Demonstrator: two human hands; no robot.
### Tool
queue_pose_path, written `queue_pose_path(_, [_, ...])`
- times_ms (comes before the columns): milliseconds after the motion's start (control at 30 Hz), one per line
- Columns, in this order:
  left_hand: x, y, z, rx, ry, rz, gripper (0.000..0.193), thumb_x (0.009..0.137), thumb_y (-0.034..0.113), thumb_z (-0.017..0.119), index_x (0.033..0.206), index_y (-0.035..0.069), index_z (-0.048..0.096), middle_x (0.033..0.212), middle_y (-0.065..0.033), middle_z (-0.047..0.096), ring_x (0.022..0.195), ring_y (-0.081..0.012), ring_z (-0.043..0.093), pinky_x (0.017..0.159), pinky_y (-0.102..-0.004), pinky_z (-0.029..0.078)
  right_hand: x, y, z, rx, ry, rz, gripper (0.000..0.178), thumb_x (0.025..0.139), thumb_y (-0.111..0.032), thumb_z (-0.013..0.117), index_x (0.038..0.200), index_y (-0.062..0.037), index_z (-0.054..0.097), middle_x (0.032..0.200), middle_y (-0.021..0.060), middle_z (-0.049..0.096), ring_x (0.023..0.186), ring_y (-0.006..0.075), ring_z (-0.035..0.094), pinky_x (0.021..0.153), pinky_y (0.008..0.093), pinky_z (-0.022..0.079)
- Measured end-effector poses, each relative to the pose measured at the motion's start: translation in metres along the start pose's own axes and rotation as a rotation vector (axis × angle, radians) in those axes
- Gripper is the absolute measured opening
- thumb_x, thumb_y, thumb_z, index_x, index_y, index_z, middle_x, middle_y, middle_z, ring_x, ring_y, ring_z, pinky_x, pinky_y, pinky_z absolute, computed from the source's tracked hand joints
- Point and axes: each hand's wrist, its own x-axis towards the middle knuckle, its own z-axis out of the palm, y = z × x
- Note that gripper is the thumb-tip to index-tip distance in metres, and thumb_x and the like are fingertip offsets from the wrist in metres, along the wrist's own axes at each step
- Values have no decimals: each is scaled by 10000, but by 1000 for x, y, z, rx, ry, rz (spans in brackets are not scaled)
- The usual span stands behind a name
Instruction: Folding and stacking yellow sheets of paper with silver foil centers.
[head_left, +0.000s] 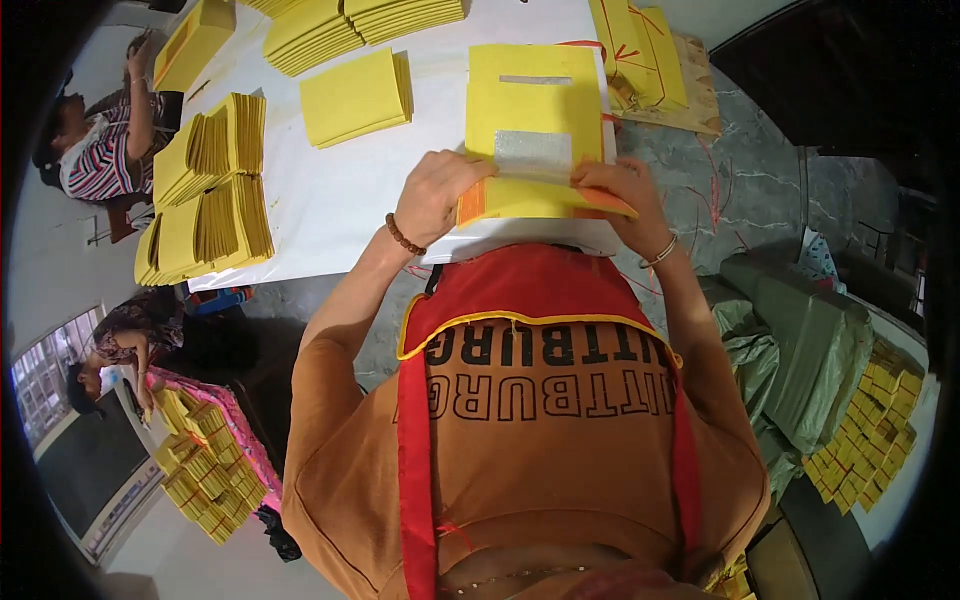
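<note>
At the table's near edge lies a yellow paper sheet (520, 98) with a narrow silver strip and a larger silver patch. Its near end is turned up into a fold that shows orange at both corners. My left hand (441, 188), wearing a beaded bracelet, grips the left end of this fold with its fingers closed. On the right end, the fingers of my right hand (625, 185) are bent over the paper; they are slightly blurred. Left of the sheet is a thin yellow paper stack (352, 98).
Folded yellow bundles (210, 190) line the white table's (340, 200) left side, with more stacks (360, 25) at the far edge. Yellow packs on a wooden board (695, 85) stand beyond its right edge. Two people (115, 150) are at left. Green-covered bundles (790, 350) stand right of me.
</note>
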Motion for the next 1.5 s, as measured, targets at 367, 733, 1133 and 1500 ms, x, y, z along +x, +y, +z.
queue_pose_path(367, [6,-30,40,-604,52,-815,223,854,207,549,874,-12,587,593,-116,574,508,-189,537,508,-319,419,32,-5,25,563,403,465,373,793,-115,625,1155,-71,545,817,41,644,643,98,568,586,253,448])
queue_pose_path(733, [26,-33,32,-705,-72,-991,175,884,124,552,992,-13,556,737,-23,598,604,-49,513,521,-216,400,35,0,29,444,376,614,449,782,-91,635,1213,-53,516,807,55,645,663,60,545,616,235,450])
queue_pose_path(1133, [42,-2,12,104,247,-229,355,767,187,643,1081,49,556,1142,-129,538,1060,-314,479,864,-431,362,35,10,35,385,394,629,432,768,-112,646,1179,-23,543,779,68,635,644,92,540,618,242,450])
queue_pose_path(1500, [34,16,50,229,-337,8,694,785,504,553,1319,92,390,1378,-100,368,1304,-274,287,1061,-464,209,37,3,29,376,308,707,429,779,-159,658,1181,-53,551,919,86,632,772,135,589,699,309,457])
